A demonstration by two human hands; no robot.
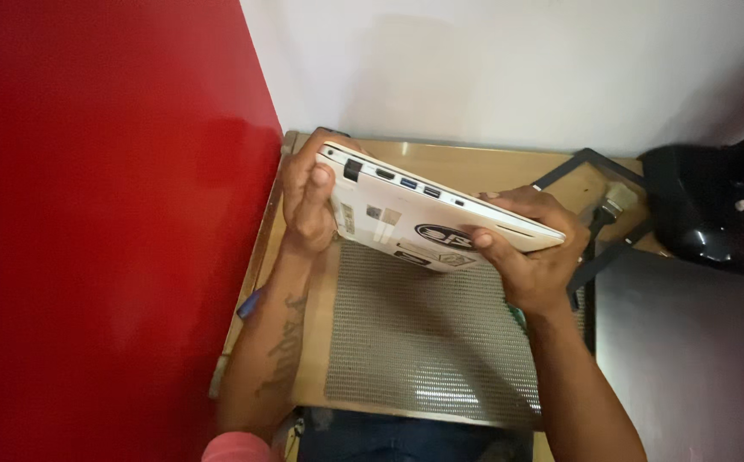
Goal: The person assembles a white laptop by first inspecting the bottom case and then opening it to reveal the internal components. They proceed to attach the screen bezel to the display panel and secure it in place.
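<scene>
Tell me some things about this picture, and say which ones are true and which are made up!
1. Both hands hold the closed white laptop. True: the left hand grips one end and the right hand grips the other.
2. The laptop lies flat on the table. False: it is lifted and tilted above the grey perforated mat.
3. Stickers show on the laptop's underside. True.
4. The wall on the left is blue. False: the glossy wall panel is red.
5. Ports show along the laptop's edge. True.
6. The laptop is open with its screen lit. False: it is shut.
</scene>
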